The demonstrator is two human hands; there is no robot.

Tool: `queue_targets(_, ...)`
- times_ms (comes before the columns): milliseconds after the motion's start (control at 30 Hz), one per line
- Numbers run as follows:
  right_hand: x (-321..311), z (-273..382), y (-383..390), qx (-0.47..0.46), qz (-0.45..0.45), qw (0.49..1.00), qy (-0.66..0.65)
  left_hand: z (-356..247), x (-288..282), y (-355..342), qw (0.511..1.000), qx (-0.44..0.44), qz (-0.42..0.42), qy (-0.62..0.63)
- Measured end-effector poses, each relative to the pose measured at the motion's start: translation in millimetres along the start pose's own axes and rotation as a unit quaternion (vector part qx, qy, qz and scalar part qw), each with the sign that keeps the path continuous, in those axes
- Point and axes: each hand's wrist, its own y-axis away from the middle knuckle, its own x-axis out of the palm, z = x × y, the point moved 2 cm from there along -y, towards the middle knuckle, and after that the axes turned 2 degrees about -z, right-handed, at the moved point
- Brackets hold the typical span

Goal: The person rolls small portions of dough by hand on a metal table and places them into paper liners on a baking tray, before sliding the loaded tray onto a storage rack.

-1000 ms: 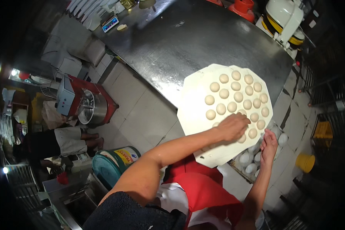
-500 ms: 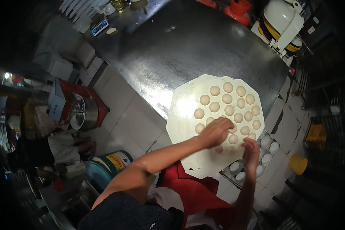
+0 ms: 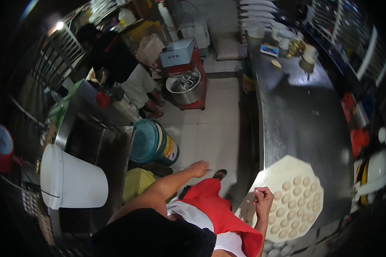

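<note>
My left hand hangs over the tiled floor beside my red apron, away from the table. Its fingers reach forward, their tips blurred, and no object shows in them. My right hand is raised at the left part of a pale, many-sided board, with its fingers curled in. Whether anything small is inside them is hidden. Several round dough balls sit in rows on the board, to the right of that hand. The board lies at the near end of the dark metal table.
A teal lidded drum, a yellow-green tub and a white bucket stand to my left. Farther off is a red mixer with a steel bowl. A person works at the far left. White fluted cups sit below the board.
My view has swung left, so the board now appears at the lower right. My left hand has come away from the dough balls to over the floor. My right hand is now at the board's left part.
</note>
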Motion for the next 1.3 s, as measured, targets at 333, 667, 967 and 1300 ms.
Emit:
queue_targets(333,58.6,-30.9,-215.5,-0.068,-0.111,0.954,0.272,327.8,14.7,57.2,0.918,-0.359,0.155,0.063)
queue_targets(667,126.0,-4.1,-393.1,0.059,-0.23,0.713,0.66,295.7,-157.8,-173.5,0.933,-0.224,-0.133,0.249)
queue_targets(967,182.4,125.5,-663.4,-0.004,-0.236,0.756,0.61,347.9,-163.8,-209.8,0.979,-0.161,0.106,0.072)
queue_targets(1300,174.9,241.0,-957.2,-0.091,-0.265,0.773,0.569,352.7,-342.4,-405.8,0.949,-0.227,0.064,0.21)
